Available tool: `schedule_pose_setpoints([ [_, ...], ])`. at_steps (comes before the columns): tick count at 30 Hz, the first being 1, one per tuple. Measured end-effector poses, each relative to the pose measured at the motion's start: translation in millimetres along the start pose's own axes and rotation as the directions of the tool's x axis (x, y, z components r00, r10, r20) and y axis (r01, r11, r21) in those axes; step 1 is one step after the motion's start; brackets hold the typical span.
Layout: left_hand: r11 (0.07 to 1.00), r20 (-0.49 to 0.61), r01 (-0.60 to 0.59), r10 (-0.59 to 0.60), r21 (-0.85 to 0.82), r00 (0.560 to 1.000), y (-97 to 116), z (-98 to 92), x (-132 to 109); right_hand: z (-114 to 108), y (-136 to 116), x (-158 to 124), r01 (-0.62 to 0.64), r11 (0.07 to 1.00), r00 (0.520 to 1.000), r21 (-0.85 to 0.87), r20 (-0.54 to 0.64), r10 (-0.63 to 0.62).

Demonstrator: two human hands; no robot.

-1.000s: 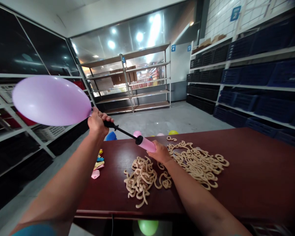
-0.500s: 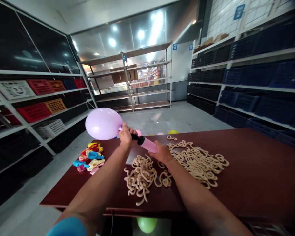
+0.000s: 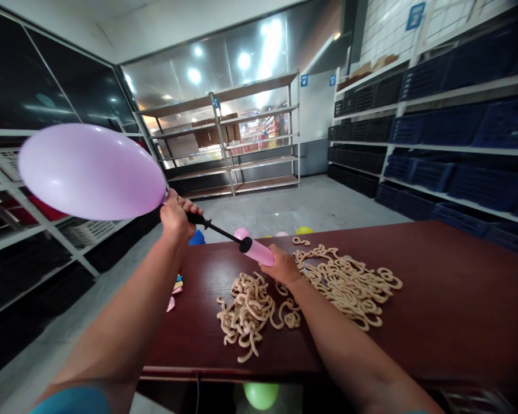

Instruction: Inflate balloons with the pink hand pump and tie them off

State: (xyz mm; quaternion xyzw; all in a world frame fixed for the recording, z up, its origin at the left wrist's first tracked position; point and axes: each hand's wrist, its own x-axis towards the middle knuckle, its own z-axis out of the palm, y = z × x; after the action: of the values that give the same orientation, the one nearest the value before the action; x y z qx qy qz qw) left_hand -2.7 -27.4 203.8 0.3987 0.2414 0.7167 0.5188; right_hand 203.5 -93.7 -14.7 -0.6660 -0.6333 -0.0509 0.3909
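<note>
A large lilac balloon fills the left of the head view, its neck pinched in my left hand. That same hand grips the black handle end of a balloon pump. A thin black rod stretches between that handle and the pink barrel, so the pump is drawn out. My right hand wraps around the barrel's lower end, above the table. Below the pump lies a heap of beige, rope-like curly pieces. A wider spread of similar curly pieces lies beyond my right wrist.
Flat balloons on the dark red table are mostly hidden behind my left forearm. Inflated balloons, including a yellow one, show past the far edge. A green balloon is beneath the near edge. Shelves with crates line the room.
My left hand has moved left and up, pulling the pump's rod out of the barrel. The lilac balloon looks much larger and nearer. My right hand has hardly moved.
</note>
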Motion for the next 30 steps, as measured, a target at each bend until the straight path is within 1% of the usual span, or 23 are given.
schedule_pose_setpoints([
  [3,0.999,-0.017,0.042,-0.042,0.012,0.999,-21,6.0,-10,2,1,-1,-0.009,1.0,1.0,-0.02,0.027,0.01],
  [7,0.994,-0.035,0.106,-0.105,0.028,0.994,-64,14.9,-31,0,0,-2,-0.016,1.0,0.999,-0.026,0.051,0.017],
  [10,0.99,-0.029,0.136,-0.135,0.027,0.99,-95,16.2,-45,-3,1,-2,-0.026,0.999,0.997,-0.032,0.068,0.028],
  [12,0.988,-0.018,0.152,-0.152,0.012,0.988,-107,14.5,-50,-5,0,-2,-0.032,0.999,0.996,-0.033,0.077,0.035],
  [13,0.987,-0.015,0.16,-0.16,0.006,0.987,-108,13.2,-51,-5,0,-2,-0.035,0.999,0.996,-0.03,0.077,0.037],
  [14,0.986,-0.014,0.168,-0.168,0.003,0.986,-107,11.9,-51,-6,-1,-2,-0.034,0.999,0.997,-0.025,0.072,0.036],
  [16,0.984,-0.014,0.178,-0.177,0.004,0.984,-96,9.5,-49,-7,-4,-2,-0.025,1.0,0.998,-0.011,0.056,0.026],
  [18,0.985,-0.02,0.174,-0.174,0.005,0.985,-77,7.6,-43,-7,-7,-1,-0.011,1.0,0.999,0.008,0.047,0.011],
  [20,0.989,-0.026,0.146,-0.146,0.001,0.989,-53,6.0,-33,-7,-8,0,0.002,1.0,0.999,0.026,0.043,-0.003],
  [23,0.998,-0.022,0.06,-0.06,-0.001,0.998,-18,3.6,-15,-7,-7,1,0.019,0.999,1.0,0.04,0.023,-0.02],
  [25,1.0,-0.016,0.017,-0.018,-0.011,1.0,-3,1.8,-5,-6,-5,2,0.016,0.999,1.0,0.037,0.015,-0.017],
  [27,1.0,-0.01,0.007,-0.007,-0.025,1.0,4,0.2,0,-4,-3,1,0.003,1.0,1.0,0.03,0.024,-0.004],
  [28,0.999,-0.011,0.009,-0.009,-0.031,1.0,3,-0.4,0,-3,-3,1,-0.004,1.0,0.999,0.027,0.033,0.003],
  [30,0.999,-0.014,0.022,-0.023,-0.04,1.0,-5,-0.9,-2,-2,-2,-1,-0.01,1.0,0.999,0.018,0.054,0.009],
])
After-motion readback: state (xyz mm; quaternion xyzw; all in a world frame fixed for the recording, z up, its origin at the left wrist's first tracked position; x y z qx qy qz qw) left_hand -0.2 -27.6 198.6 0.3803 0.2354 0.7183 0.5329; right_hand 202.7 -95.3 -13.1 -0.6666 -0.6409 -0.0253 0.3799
